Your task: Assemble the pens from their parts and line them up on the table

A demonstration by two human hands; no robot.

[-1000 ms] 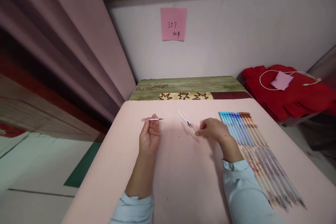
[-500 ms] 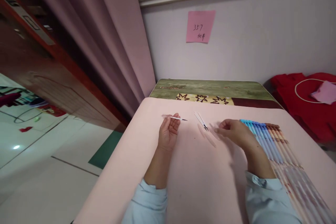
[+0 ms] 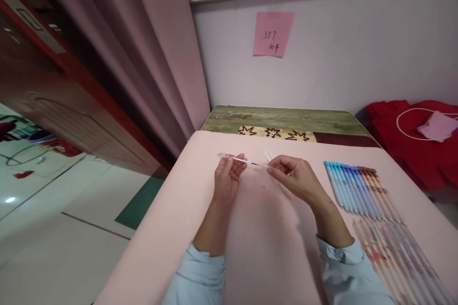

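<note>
My left hand (image 3: 228, 178) is closed on a thin white pen refill (image 3: 236, 158), held level above the pink table (image 3: 257, 248) with its dark tip pointing right. My right hand (image 3: 293, 177) is pinched shut right at that tip; it seems to hold a clear pen part, which I cannot make out. Two more thin white refills (image 3: 267, 155) lie just behind my right hand's fingers. A row of several blue and orange pens (image 3: 358, 188) lies to the right of my right wrist.
More pens (image 3: 397, 252) run on toward the near right edge. A green patterned table (image 3: 286, 121) abuts the far edge. Red cloth (image 3: 411, 143) with a white cord lies right. A curtain (image 3: 143, 57) hangs left; a pink note (image 3: 273, 33) is on the wall.
My right hand has moved left from beside the pen row to the tip of the refill in my left hand. The camera has turned slightly.
</note>
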